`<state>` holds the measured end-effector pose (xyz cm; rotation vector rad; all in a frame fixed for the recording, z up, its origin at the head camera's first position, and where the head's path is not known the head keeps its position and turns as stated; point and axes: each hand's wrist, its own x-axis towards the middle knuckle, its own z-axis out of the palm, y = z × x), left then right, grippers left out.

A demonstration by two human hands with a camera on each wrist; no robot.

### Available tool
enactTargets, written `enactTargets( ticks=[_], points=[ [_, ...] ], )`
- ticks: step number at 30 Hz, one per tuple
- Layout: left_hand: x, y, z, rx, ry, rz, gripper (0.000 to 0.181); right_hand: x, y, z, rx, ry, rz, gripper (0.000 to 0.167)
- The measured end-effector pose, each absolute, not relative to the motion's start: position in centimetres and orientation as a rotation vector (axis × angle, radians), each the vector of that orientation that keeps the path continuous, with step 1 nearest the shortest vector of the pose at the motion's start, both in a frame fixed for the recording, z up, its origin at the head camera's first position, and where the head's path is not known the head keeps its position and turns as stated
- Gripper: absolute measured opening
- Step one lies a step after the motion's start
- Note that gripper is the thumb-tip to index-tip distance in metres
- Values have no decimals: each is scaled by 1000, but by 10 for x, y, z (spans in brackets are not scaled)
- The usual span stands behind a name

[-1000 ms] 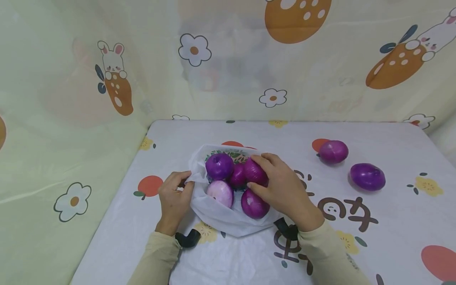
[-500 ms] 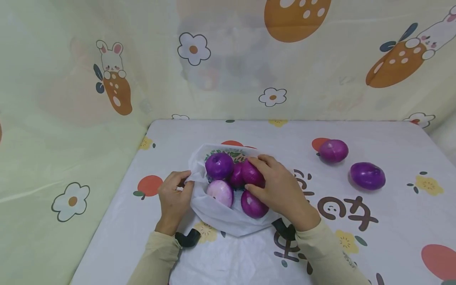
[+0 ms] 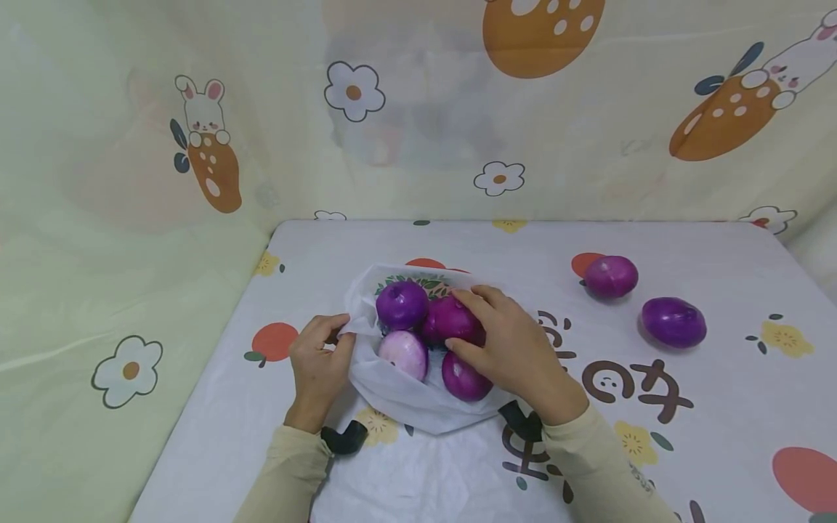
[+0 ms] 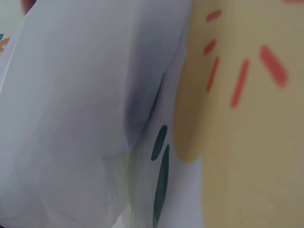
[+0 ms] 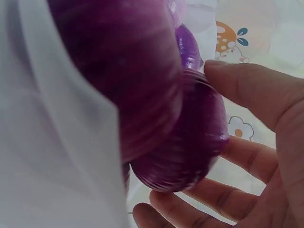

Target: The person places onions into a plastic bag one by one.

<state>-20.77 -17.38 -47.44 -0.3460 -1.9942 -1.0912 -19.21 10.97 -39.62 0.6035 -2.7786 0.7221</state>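
Note:
A soft white bag (image 3: 418,412) with a green leaf print inside lies spread on the table, several red onions in its mouth. My left hand (image 3: 320,369) pinches the bag's left rim between thumb and fingers. At the right side of the bag, my right hand (image 3: 523,357) grips a red onion (image 3: 461,319), thumb on the near side. This onion (image 5: 192,142) hangs between thumb and fingers in the right wrist view. It partly covers another onion. A darker purple onion (image 3: 402,305), a pale one (image 3: 404,354) and one below my right hand (image 3: 466,378) surround it. The left wrist view shows mostly bag (image 4: 71,104).
Two more purple onions, one rounder (image 3: 611,277) and one longer (image 3: 673,322), lie on the printed white tablecloth (image 3: 732,407) at the right. A patterned curtain (image 3: 418,145) hangs behind the table and along its left side.
My right hand has shifted slightly left with its onion, which now overlaps the onion beside it. The left hand keeps its place on the bag's rim.

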Motion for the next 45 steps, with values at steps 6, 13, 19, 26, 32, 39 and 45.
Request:
enactTargets(
  ticks=[6, 13, 19, 26, 32, 39, 45],
  points=[
    [-208, -173, -475, -346, -1989, -1096, 26, -192, 118, -389, 565, -2765, 753, 64],
    [-207, -173, -474, -351, -1986, -1085, 26, -194, 141, -378, 463, -2724, 749, 67],
    [-206, -175, -473, -346, -1992, -1074, 25, -198, 179, -373, 328, -2715, 753, 65],
    [-207, -176, -475, -342, -1999, -1075, 25, -203, 231, -381, 122, -2669, 777, 57],
    [-207, -176, -477, -334, -2000, -1082, 25, -206, 265, -390, -108, -2723, 746, 66],
    [-208, -174, -475, -345, -1992, -1079, 24, -208, 297, -399, -313, -2867, 754, 76],
    [-207, -173, -475, -336, -2007, -1090, 24, -210, 315, -411, -363, -2940, 746, 79]
  ],
)
